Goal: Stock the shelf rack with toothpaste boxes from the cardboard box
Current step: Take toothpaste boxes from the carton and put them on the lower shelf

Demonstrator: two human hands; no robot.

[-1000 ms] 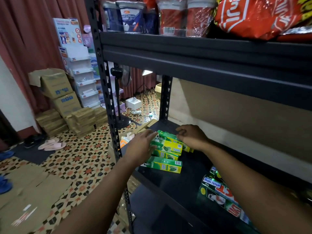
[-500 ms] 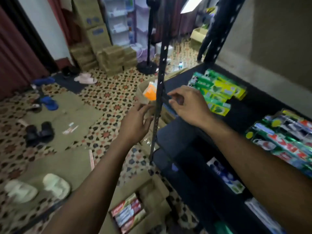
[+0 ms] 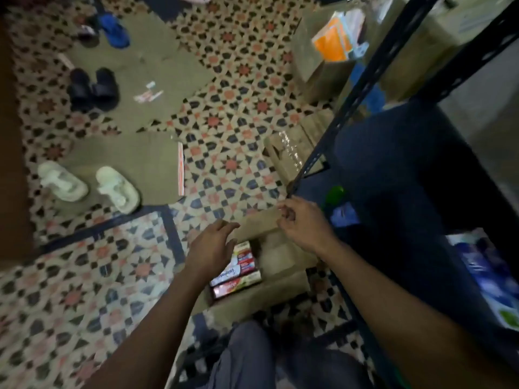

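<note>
Two bare hands are in view: the left hand (image 3: 210, 248) and the right hand (image 3: 304, 227). One black metal shelf rack (image 3: 362, 88) stands on the right. One open brown cardboard box (image 3: 280, 287) shows four red-and-white toothpaste boxes (image 3: 234, 272); any beneath the left hand cannot be counted. On the patterned tile floor (image 3: 224, 141) lie two white slippers (image 3: 118, 189), two black slippers (image 3: 92, 88) and one blue slipper (image 3: 115, 30); blur hides any mate. At least two flat brown cardboard sheets (image 3: 134, 164) lie there too. One further brown carton (image 3: 317, 77) holds one orange packet (image 3: 332, 43).
</note>
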